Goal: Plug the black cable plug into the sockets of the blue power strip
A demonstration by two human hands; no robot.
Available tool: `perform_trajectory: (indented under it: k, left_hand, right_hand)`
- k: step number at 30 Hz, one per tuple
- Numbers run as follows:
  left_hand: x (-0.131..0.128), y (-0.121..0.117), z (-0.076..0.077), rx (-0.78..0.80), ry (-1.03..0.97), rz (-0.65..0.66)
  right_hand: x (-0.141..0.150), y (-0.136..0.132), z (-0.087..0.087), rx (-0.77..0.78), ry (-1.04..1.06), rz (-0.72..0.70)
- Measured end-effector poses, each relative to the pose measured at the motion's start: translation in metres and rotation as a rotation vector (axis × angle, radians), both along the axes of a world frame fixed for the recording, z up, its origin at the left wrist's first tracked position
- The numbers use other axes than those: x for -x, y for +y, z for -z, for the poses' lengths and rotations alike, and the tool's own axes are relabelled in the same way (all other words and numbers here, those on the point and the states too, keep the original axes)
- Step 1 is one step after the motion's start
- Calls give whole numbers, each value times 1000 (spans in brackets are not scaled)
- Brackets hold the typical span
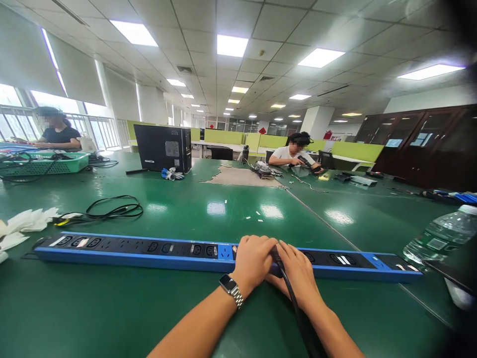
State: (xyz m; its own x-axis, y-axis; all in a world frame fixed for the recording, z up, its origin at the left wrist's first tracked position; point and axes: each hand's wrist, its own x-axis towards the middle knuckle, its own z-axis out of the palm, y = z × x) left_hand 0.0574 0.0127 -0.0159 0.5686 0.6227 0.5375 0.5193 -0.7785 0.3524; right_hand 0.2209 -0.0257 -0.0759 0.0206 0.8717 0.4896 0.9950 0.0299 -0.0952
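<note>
A long blue-and-black power strip (122, 256) lies across the table, its face lined with several sockets. Both hands meet over it, right of the middle. My left hand (253, 261), with a watch on the wrist, is closed at the end of a black power cord (289, 286). From the other side my right hand (300, 273) is wrapped around the same end, its thumb low by the strip's front edge. The cord's plug is mostly hidden by the fingers, so I cannot tell how far it sits in a socket. The cord runs down between my forearms.
The green table (179, 313) has a worn patch at the back. A coiled black cable (115, 211) and white gloves (30, 221) lie left. A water bottle (441, 236) is right. Behind are a black computer case (158, 149), a green basket (48, 166) and two people.
</note>
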Motion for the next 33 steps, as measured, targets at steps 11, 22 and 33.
perform_trajectory:
  k: [11, 22, 33]
  left_hand:
    - [118, 11, 11, 127, -78, -185]
    - [112, 7, 1, 96, 145, -128]
    - [124, 6, 17, 114, 185, -250]
  right_hand:
    - [17, -5, -21, 179, 136, 107]
    - [66, -2, -28, 65, 323, -230]
    - [110, 27, -44, -247, 403, -418]
